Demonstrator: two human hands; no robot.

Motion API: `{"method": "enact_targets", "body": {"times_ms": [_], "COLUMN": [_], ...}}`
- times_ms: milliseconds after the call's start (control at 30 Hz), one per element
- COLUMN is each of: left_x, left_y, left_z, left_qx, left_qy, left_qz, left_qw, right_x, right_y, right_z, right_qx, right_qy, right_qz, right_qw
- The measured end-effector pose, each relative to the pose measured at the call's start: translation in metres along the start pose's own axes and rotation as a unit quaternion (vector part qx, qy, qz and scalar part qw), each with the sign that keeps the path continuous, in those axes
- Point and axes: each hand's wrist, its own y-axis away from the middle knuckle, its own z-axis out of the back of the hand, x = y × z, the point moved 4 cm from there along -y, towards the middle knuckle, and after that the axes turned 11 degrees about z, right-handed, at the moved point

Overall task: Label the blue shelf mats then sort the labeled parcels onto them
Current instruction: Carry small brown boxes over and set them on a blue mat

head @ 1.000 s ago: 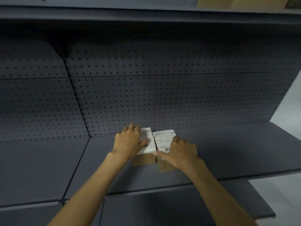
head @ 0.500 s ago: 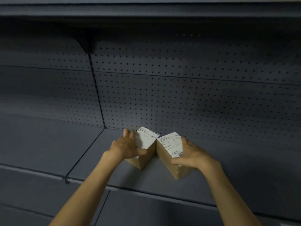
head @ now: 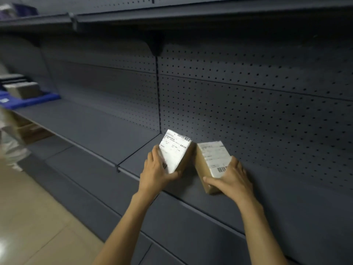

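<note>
Left hand (head: 155,174) grips one labelled parcel (head: 176,152); right hand (head: 232,178) grips the other parcel (head: 211,161), both near the shelf (head: 114,131) front edge.

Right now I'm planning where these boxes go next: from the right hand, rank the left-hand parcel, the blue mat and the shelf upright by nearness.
1. The left-hand parcel, just left of the right hand, beside the parcel in its own grip.
2. The shelf upright, up and left, behind the parcels.
3. The blue mat, far left along the shelf.
</note>
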Motion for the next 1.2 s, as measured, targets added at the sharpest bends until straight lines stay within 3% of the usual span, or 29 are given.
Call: {"method": "enact_targets", "body": {"times_ms": [133, 333, 533, 800, 1033, 1200], "left_x": [0.021, 0.062, 0.144, 0.294, 0.413, 0.485], "left_y": [0.025, 0.053, 0.064, 0.092, 0.106, 0.093], "left_z": [0.040, 0.100, 0.171, 0.306, 0.426, 0.477], "left_qx": [-0.138, -0.271, -0.345, -0.441, -0.465, -0.458], "left_qy": [0.063, 0.085, 0.066, 0.008, -0.038, -0.053], "left_qz": [0.015, 0.065, 0.132, 0.239, 0.295, 0.322], "left_qw": [0.988, 0.957, 0.927, 0.865, 0.834, 0.827], "right_x": [0.043, 0.113, 0.202, 0.383, 0.536, 0.608], "right_y": [0.008, 0.020, 0.018, 0.044, 0.078, 0.079], "right_z": [-0.009, -0.043, -0.082, -0.185, -0.280, -0.340], "right_qx": [-0.059, -0.084, -0.063, 0.036, 0.112, 0.133], "right_qy": [-0.034, -0.143, -0.236, -0.298, -0.345, -0.347], "right_qz": [0.075, 0.157, 0.234, 0.325, 0.353, 0.358], "right_qw": [0.995, 0.974, 0.941, 0.897, 0.862, 0.857]}}
